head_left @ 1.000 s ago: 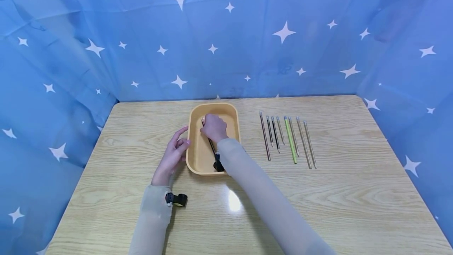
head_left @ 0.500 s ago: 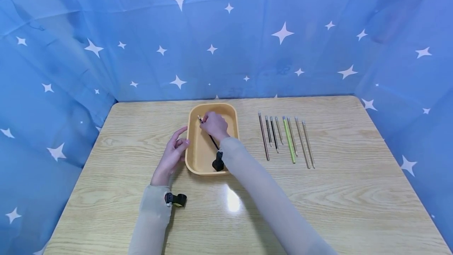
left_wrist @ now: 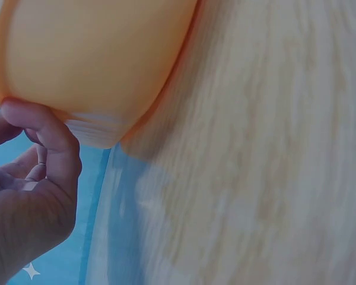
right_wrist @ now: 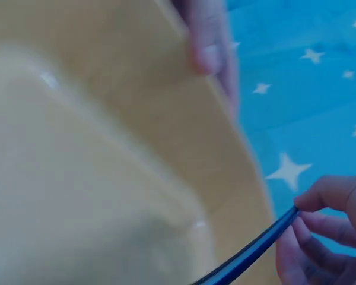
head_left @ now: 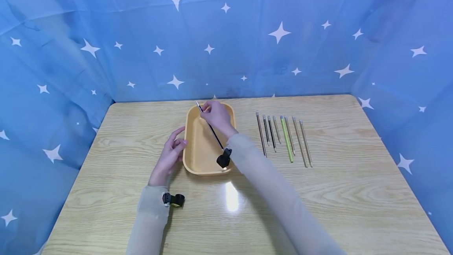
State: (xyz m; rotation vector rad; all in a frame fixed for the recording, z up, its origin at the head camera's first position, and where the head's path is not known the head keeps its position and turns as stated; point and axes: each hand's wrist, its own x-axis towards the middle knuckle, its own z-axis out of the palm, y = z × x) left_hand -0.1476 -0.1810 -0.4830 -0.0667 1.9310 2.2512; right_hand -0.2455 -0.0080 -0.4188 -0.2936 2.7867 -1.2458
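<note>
My right hand (head_left: pixel 217 117) pinches a dark pencil (head_left: pixel 215 136) near its pale-tipped end, over the far part of a yellow-orange tray (head_left: pixel 201 160). The pencil slants down toward my wrist, where the wrist camera covers its lower end. In the right wrist view the thumb and a fingertip meet on the pencil (right_wrist: pixel 249 252). My left hand (head_left: pixel 170 154) is at the tray's left side, thumb and forefinger touching its edge. The left wrist view shows the bent thumb (left_wrist: pixel 56 139) with its tip against the tray's rim (left_wrist: pixel 77 110).
Right of the tray, several pencils lie in a loose row on the wooden table (head_left: pixel 339 196), among them a lime green pencil (head_left: pixel 286 141), a dark brown pencil (head_left: pixel 261 133) and a gold pencil (head_left: pixel 306 143). A blue star-patterned cloth (head_left: pixel 240 50) hangs behind and at both sides.
My right hand has moved up and away toward the tray's far rim, raising the pencil with it. The left hand has kept its place on the tray's side.
</note>
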